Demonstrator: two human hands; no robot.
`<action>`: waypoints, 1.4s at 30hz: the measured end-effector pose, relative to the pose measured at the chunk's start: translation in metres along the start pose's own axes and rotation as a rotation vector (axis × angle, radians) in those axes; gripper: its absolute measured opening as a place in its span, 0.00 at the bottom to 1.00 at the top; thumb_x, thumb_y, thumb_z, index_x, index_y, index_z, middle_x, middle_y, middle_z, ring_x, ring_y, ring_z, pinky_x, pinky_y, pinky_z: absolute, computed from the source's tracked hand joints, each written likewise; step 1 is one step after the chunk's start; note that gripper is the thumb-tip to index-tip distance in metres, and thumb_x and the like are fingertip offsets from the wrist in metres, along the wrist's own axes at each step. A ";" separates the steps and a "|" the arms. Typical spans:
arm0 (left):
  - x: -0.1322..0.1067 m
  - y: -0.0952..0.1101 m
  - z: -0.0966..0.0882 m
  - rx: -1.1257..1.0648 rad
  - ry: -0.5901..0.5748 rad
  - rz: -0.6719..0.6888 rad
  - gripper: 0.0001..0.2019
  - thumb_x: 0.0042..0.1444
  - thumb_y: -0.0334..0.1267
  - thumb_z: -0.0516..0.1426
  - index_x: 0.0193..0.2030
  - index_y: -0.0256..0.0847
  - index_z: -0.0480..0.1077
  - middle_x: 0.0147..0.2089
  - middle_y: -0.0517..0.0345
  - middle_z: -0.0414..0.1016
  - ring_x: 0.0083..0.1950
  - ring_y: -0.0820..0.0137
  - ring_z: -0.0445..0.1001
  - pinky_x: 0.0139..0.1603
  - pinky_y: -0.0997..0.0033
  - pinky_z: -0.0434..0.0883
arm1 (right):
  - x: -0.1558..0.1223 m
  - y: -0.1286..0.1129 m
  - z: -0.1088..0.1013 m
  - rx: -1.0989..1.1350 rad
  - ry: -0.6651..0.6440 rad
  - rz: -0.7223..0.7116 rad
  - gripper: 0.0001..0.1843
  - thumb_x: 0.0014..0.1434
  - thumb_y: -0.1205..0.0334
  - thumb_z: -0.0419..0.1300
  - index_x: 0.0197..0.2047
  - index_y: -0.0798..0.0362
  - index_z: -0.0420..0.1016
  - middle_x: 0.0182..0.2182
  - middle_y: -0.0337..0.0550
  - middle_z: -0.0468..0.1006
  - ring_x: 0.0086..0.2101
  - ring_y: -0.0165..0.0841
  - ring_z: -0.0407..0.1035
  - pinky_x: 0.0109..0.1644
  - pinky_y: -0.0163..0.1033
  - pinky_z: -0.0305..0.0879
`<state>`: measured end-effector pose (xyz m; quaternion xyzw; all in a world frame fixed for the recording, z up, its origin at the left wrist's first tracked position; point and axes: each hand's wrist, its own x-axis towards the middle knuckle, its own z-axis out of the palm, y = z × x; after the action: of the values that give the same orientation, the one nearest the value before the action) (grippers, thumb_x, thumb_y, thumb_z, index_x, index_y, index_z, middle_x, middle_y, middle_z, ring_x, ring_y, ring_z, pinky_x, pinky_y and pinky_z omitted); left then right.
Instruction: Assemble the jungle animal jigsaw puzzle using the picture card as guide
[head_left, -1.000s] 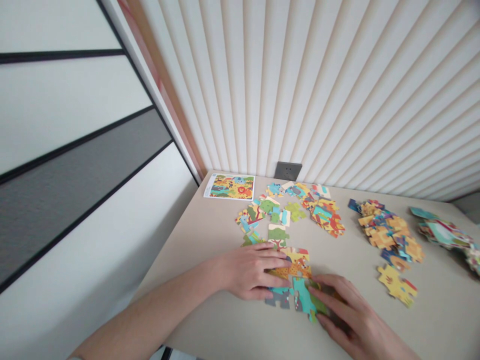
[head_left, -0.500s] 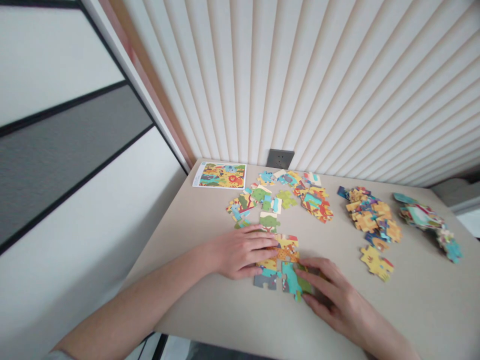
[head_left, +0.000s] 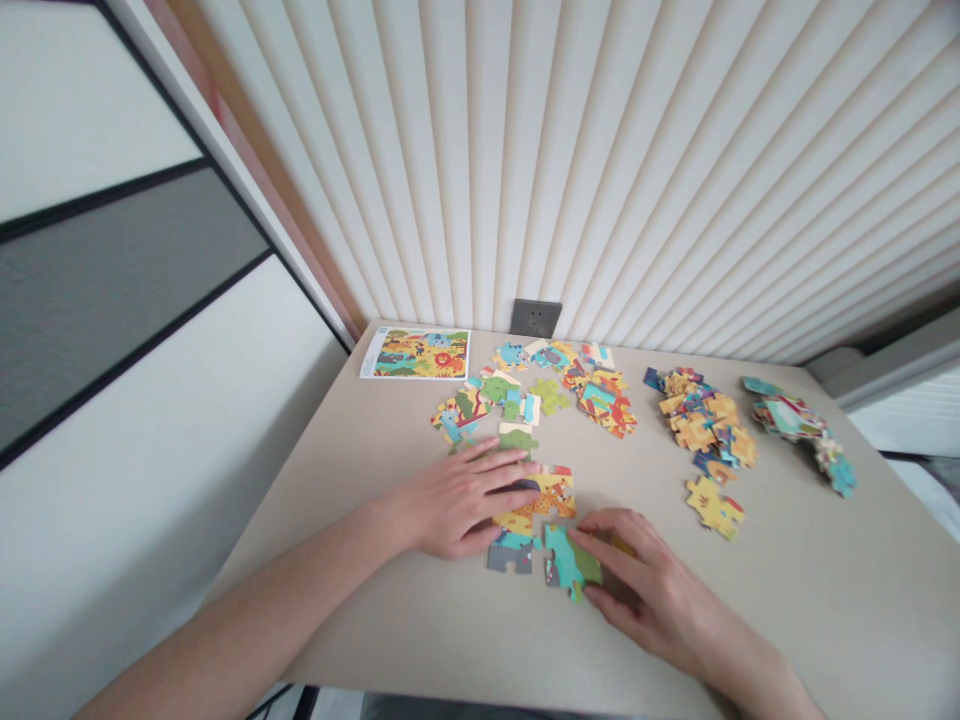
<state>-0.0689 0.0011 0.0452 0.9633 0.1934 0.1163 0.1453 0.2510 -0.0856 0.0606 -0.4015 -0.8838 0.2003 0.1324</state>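
Observation:
My left hand [head_left: 469,500] lies flat, fingers spread, over a joined group of jigsaw pieces [head_left: 555,492] showing yellow ground and a spotted orange animal. A grey and teal piece [head_left: 511,552] sticks out at the group's near edge. My right hand [head_left: 645,580] has its thumb and fingers closed on the right side of a teal and green puzzle piece [head_left: 562,555]. That piece lies on the table, with a narrow gap between it and the group. Part of it is hidden under my fingers.
A picture card [head_left: 422,354] lies at the table's back left. Loose pieces [head_left: 512,390] spread beyond my left hand, with an orange cluster [head_left: 606,400] beside them. Further right are two piles [head_left: 697,415] [head_left: 799,420] and a yellow piece [head_left: 715,507]. A socket [head_left: 535,318] sits on the ribbed wall.
The view has turned slightly right, so everything sits further left. My right hand has drawn the teal and green piece slightly away from the group. My left hand stays on the group.

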 end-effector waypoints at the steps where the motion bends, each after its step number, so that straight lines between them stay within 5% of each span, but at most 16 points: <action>1: 0.001 0.001 0.001 0.001 -0.006 0.008 0.30 0.66 0.40 0.55 0.75 0.46 0.59 0.78 0.51 0.57 0.78 0.51 0.55 0.78 0.43 0.48 | -0.001 0.001 -0.002 -0.009 0.002 -0.004 0.29 0.65 0.66 0.60 0.68 0.44 0.69 0.59 0.53 0.73 0.58 0.46 0.70 0.58 0.52 0.75; 9: 0.003 0.004 0.000 -0.010 -0.039 0.036 0.28 0.66 0.37 0.53 0.74 0.46 0.61 0.75 0.54 0.62 0.78 0.55 0.55 0.78 0.50 0.49 | 0.003 0.050 -0.038 -0.152 0.135 0.138 0.24 0.69 0.58 0.60 0.67 0.43 0.70 0.59 0.52 0.72 0.57 0.45 0.71 0.58 0.51 0.74; 13: 0.002 0.004 -0.004 -0.019 -0.023 0.055 0.29 0.65 0.37 0.54 0.73 0.46 0.62 0.74 0.55 0.65 0.77 0.56 0.57 0.78 0.51 0.51 | 0.016 0.073 -0.039 -0.207 0.152 0.168 0.23 0.67 0.59 0.61 0.65 0.44 0.71 0.58 0.52 0.74 0.56 0.44 0.73 0.59 0.52 0.74; 22: 0.002 0.003 -0.006 -0.005 -0.044 0.054 0.29 0.65 0.37 0.54 0.73 0.46 0.61 0.75 0.56 0.62 0.76 0.55 0.58 0.78 0.49 0.51 | 0.040 0.084 -0.045 -0.226 0.128 0.113 0.18 0.70 0.55 0.59 0.61 0.46 0.76 0.55 0.51 0.78 0.53 0.43 0.76 0.57 0.51 0.75; 28: 0.002 0.002 -0.006 -0.017 -0.069 0.065 0.29 0.65 0.38 0.54 0.73 0.46 0.61 0.76 0.55 0.61 0.76 0.54 0.58 0.79 0.47 0.49 | 0.123 0.098 -0.067 -0.282 0.166 0.207 0.16 0.74 0.57 0.53 0.57 0.52 0.78 0.52 0.51 0.80 0.53 0.42 0.74 0.61 0.47 0.68; 34: 0.001 0.002 -0.004 -0.002 -0.081 0.056 0.29 0.66 0.39 0.53 0.74 0.46 0.60 0.76 0.56 0.60 0.77 0.53 0.57 0.79 0.47 0.48 | 0.217 0.123 -0.054 -0.348 0.126 0.310 0.23 0.71 0.53 0.58 0.62 0.58 0.73 0.55 0.59 0.79 0.56 0.47 0.72 0.62 0.47 0.63; 38: 0.001 0.003 -0.005 0.000 -0.066 0.063 0.30 0.65 0.39 0.53 0.74 0.46 0.59 0.75 0.56 0.63 0.78 0.55 0.55 0.79 0.49 0.48 | 0.234 0.131 -0.043 -0.374 0.115 0.346 0.23 0.68 0.52 0.61 0.61 0.56 0.73 0.51 0.57 0.81 0.52 0.48 0.75 0.56 0.48 0.66; 42: 0.002 0.004 -0.006 0.011 -0.053 0.069 0.29 0.65 0.38 0.53 0.73 0.45 0.61 0.74 0.55 0.64 0.78 0.56 0.56 0.79 0.50 0.48 | 0.230 0.132 -0.043 -0.393 0.134 0.314 0.32 0.67 0.52 0.61 0.69 0.57 0.64 0.56 0.61 0.79 0.54 0.50 0.75 0.56 0.48 0.67</action>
<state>-0.0678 -0.0003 0.0519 0.9729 0.1569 0.0949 0.1409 0.2069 0.1797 0.0544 -0.5641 -0.8219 0.0158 0.0775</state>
